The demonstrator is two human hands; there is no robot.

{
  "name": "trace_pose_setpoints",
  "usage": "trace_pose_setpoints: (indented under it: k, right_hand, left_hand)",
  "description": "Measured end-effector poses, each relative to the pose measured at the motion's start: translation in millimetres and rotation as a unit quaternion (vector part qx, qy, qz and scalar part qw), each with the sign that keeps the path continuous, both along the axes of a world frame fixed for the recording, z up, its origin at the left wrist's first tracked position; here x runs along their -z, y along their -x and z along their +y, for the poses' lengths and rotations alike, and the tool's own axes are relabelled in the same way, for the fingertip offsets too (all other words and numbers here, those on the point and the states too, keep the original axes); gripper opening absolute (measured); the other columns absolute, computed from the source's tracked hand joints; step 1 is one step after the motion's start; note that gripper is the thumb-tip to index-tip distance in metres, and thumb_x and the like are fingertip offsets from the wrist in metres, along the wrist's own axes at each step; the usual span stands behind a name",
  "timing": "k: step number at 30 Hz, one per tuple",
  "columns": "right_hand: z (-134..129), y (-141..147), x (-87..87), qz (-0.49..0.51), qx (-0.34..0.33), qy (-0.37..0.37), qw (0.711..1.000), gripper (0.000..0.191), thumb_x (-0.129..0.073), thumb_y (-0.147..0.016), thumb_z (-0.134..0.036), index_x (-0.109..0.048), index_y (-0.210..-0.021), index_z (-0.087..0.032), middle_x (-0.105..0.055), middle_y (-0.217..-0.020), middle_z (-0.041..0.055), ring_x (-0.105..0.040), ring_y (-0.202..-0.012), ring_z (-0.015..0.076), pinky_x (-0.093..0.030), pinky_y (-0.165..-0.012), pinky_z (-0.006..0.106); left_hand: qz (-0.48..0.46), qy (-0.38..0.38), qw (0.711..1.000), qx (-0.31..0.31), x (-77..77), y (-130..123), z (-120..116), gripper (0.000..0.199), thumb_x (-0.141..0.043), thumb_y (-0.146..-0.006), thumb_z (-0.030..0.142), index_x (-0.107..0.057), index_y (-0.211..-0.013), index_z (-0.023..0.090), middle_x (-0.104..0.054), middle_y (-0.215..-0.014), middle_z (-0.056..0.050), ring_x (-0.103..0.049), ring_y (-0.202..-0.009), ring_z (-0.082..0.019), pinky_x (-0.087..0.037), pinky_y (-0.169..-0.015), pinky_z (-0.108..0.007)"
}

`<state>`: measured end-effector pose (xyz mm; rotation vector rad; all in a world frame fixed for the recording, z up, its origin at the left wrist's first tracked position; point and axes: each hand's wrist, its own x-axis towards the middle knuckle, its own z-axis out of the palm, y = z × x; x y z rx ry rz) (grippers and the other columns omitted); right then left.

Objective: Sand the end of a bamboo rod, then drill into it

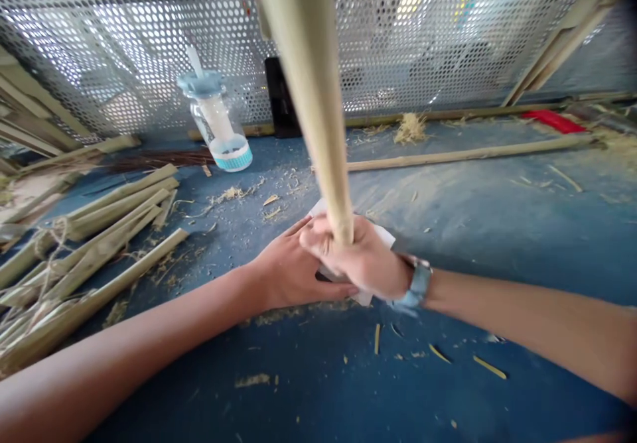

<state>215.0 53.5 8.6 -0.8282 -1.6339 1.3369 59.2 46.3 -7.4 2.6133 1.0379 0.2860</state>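
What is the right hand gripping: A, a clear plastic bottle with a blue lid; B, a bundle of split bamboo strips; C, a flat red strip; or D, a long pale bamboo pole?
D: the right hand closes around the long pale bamboo pole near its lower end.

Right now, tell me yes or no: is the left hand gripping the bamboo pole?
No, the right hand is closed around the bamboo pole, while the left hand lies open beneath the right, not around the pole.
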Motion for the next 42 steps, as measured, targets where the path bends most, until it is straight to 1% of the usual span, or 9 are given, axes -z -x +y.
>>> trace_pose_setpoints:
  k: [4, 9, 15, 21, 27, 31, 33, 38, 42]
  right_hand:
    - [13.2, -4.2, 2.0, 0.064, 0.167, 0.046, 0.983, 0.049, -0.062, -0.086, -0.052, -0.038, -0.055, -0.022, -0.031, -0.041, -0.0085, -0.026, -0.035, 0.0054, -0.02, -0.034, 0.024]
    - [-5.7, 5.5, -0.2, 0.032, 0.019, 0.077, 0.996, 0.049, -0.059, -0.089, -0.053, -0.041, -0.056, -0.021, -0.034, -0.042, -0.0078, -0.028, -0.036, 0.0052, -0.022, -0.035, 0.023]
    - [14.2, -0.2, -0.5, 0.048, 0.133, 0.078, 0.987, 0.05, -0.063, -0.085, -0.054, -0.037, -0.057, -0.023, -0.031, -0.04, -0.0095, -0.025, -0.033, 0.005, -0.016, -0.032, 0.024]
    - [-4.7, 4.4, -1.8, -0.023, -0.023, 0.007, 0.999, 0.048, -0.063, -0.086, -0.052, -0.042, -0.056, -0.021, -0.034, -0.045, -0.0077, -0.03, -0.04, 0.0053, -0.024, -0.038, 0.023]
    - [21.6, 0.7, -0.1, 0.086, 0.101, 0.142, 0.981, 0.051, -0.065, -0.082, -0.058, -0.034, -0.059, -0.024, -0.026, -0.04, -0.0118, -0.017, -0.032, 0.0043, -0.012, -0.031, 0.024]
    - [-2.1, 6.2, -1.3, 0.033, -0.002, 0.05, 0.998, 0.05, -0.064, -0.084, -0.055, -0.041, -0.055, -0.021, -0.034, -0.042, -0.0083, -0.028, -0.037, 0.0047, -0.02, -0.035, 0.023]
    - [-3.0, 6.6, -2.0, 0.028, -0.017, 0.056, 0.998, 0.05, -0.062, -0.086, -0.054, -0.041, -0.055, -0.021, -0.035, -0.041, -0.0078, -0.028, -0.036, 0.0048, -0.02, -0.034, 0.023]
    - [21.9, -2.6, -0.8, 0.093, 0.135, 0.099, 0.981, 0.046, -0.065, -0.085, -0.051, -0.04, -0.058, -0.022, -0.03, -0.039, -0.0105, -0.023, -0.031, 0.0045, -0.016, -0.03, 0.022]
    - [1.3, 2.8, -1.9, 0.05, 0.022, 0.107, 0.993, 0.05, -0.059, -0.088, -0.055, -0.04, -0.056, -0.021, -0.033, -0.041, -0.0086, -0.027, -0.034, 0.0043, -0.019, -0.032, 0.022]
  left_hand:
    - [0.044, -0.01, 0.999, 0.015, 0.0, 0.3, 0.3, 0.105, -0.05, -0.081, 0.076, -0.025, -0.152, 0.002, -0.024, -0.159, -0.02, -0.02, -0.148, -0.031, -0.013, -0.122, -0.043]
    - [0.009, -0.044, 0.999, 0.03, -0.1, 1.0, -1.2, 0.084, -0.053, -0.085, 0.068, -0.04, -0.146, 0.013, -0.04, -0.154, -0.012, -0.029, -0.145, -0.029, -0.019, -0.122, -0.039]
    - [0.052, -0.026, 0.998, 0.016, 0.6, 0.7, -0.6, 0.103, -0.045, -0.082, 0.078, -0.026, -0.151, 0.004, -0.025, -0.158, -0.02, -0.02, -0.148, -0.031, -0.012, -0.123, -0.042]
    - [0.012, -0.051, 0.998, 0.023, 0.7, 1.7, -2.3, 0.075, -0.049, -0.089, 0.065, -0.045, -0.143, 0.014, -0.045, -0.15, -0.01, -0.03, -0.144, -0.029, -0.018, -0.121, -0.039]
    - [0.058, -0.037, 0.998, 0.003, 0.5, -0.3, 0.3, 0.1, -0.048, -0.082, 0.076, -0.029, -0.151, 0.005, -0.028, -0.158, -0.02, -0.022, -0.147, -0.032, -0.015, -0.122, -0.044]
    - [0.035, -0.052, 0.998, 0.018, 0.6, 0.8, -1.5, 0.08, -0.049, -0.087, 0.068, -0.042, -0.146, 0.013, -0.041, -0.153, -0.013, -0.032, -0.143, -0.031, -0.021, -0.121, -0.042]
    - [0.036, -0.052, 0.998, 0.016, 0.9, 0.9, -1.6, 0.08, -0.048, -0.087, 0.068, -0.041, -0.146, 0.014, -0.039, -0.154, -0.012, -0.031, -0.144, -0.031, -0.021, -0.121, -0.042]
    - [0.071, -0.029, 0.997, 0.0, 1.0, -0.2, 0.7, 0.104, -0.047, -0.081, 0.077, -0.026, -0.152, 0.004, -0.025, -0.158, -0.021, -0.02, -0.147, -0.033, -0.015, -0.122, -0.045]
    - [0.04, -0.04, 0.998, 0.02, 0.2, 1.0, 0.1, 0.086, -0.049, -0.085, 0.071, -0.039, -0.147, 0.012, -0.033, -0.157, -0.014, -0.025, -0.146, -0.032, -0.017, -0.122, -0.043]
